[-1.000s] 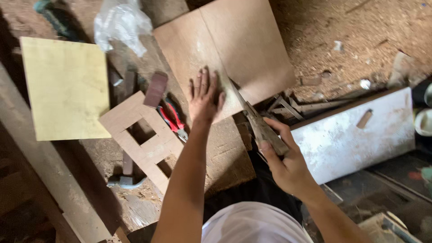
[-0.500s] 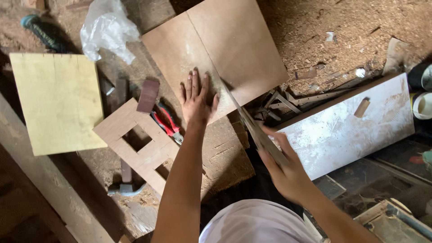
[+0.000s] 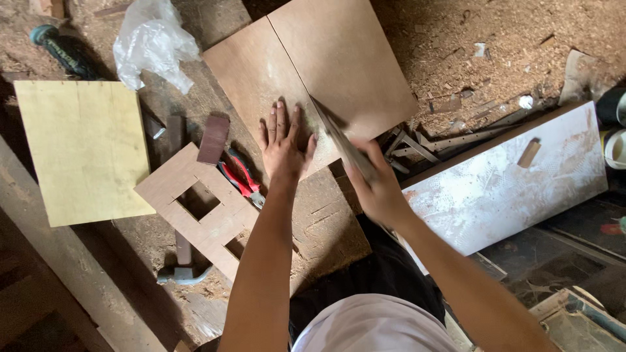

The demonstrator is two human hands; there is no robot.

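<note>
Fingers (image 3: 373,171) seemingly further along plywood (image 3: 313,72)

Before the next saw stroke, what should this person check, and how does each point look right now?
1. Left hand flat on the brown plywood board: ok.
2. Left fingers apart from the handsaw blade: not ok, close beside it.
3. Right hand gripping the saw handle: ok.
4. Blade seated in the cut line: ok.
5. Red-handled pliers clear of the cut: ok.
6. Support under the board: cannot tell.
</note>
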